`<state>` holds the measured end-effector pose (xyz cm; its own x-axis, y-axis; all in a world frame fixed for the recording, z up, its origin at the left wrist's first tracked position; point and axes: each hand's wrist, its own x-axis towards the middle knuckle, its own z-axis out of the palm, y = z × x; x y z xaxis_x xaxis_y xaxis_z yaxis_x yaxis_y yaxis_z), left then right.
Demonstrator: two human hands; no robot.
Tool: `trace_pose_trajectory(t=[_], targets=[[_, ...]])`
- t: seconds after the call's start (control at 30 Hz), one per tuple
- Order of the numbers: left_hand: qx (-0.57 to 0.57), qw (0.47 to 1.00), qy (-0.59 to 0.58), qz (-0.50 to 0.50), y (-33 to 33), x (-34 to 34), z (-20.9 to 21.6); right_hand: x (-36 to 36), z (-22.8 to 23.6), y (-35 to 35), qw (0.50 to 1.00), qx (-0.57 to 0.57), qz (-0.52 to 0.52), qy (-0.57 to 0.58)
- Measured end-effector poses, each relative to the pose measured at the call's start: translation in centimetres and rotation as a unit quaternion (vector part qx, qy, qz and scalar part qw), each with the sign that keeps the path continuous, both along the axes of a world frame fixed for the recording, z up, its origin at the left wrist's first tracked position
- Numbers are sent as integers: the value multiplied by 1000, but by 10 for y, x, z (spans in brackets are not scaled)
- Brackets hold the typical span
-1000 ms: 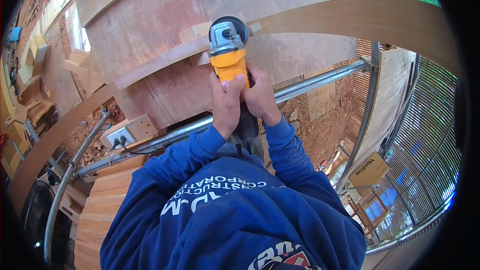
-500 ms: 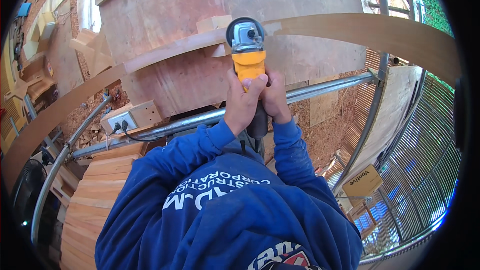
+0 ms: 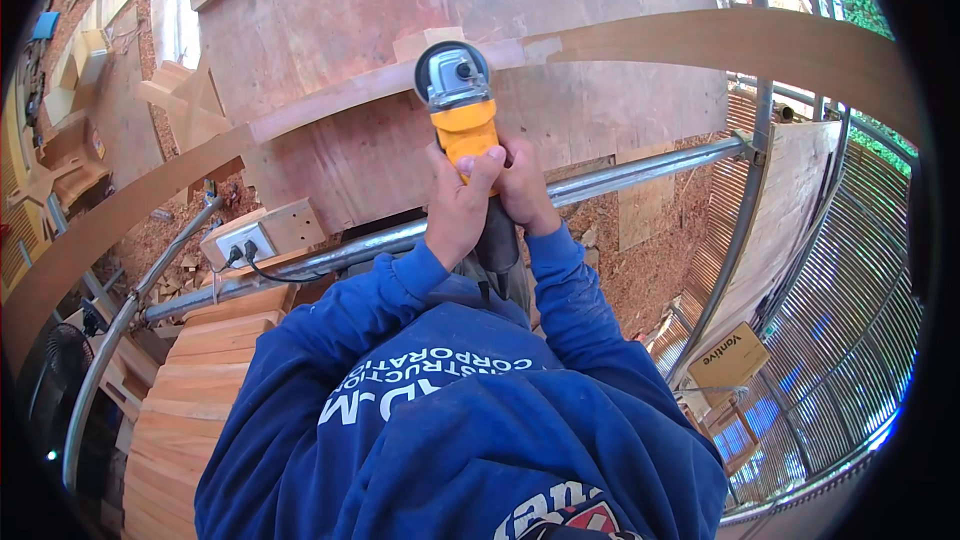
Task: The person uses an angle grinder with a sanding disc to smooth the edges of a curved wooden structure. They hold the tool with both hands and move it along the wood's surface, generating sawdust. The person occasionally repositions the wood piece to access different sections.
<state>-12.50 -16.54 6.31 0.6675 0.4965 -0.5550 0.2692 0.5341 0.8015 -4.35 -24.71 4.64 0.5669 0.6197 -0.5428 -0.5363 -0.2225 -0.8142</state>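
Note:
Both hands are wrapped round the body of a yellow and black angle grinder (image 3: 466, 126). My left hand (image 3: 458, 202) grips it from the left, thumb on top of the yellow housing. On the other side my right hand (image 3: 525, 188) holds it from the right. The grinder's round disc end points away from me, over the long thin wooden strip (image 3: 340, 100); whether the disc touches the strip cannot be told. That strip runs in a wide arc across the view, and a light wooden block (image 3: 420, 43) stands behind it.
Under the strip is a large plywood tabletop (image 3: 620, 100). A metal pipe rail (image 3: 640, 166) runs along its near side. At left, a power outlet on a wooden block (image 3: 290, 228) has plugs in it, beside stacked boards (image 3: 200, 370). A cardboard box (image 3: 728, 365) lies right.
My hands and the grinder have shifted left along the strip, and slightly toward me. The hold on the grinder stays the same.

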Motion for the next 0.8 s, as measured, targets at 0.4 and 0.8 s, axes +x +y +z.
trace_pose_trajectory(t=[0.4, 0.8], targets=[[-19, 999, -24, -33, -12, 27, -7, 25, 5, -16, 997, -39, -16, -61], [30, 998, -3, -48, 30, -48, 7, -32, -11, 26, 995, 65, 35, 72]])
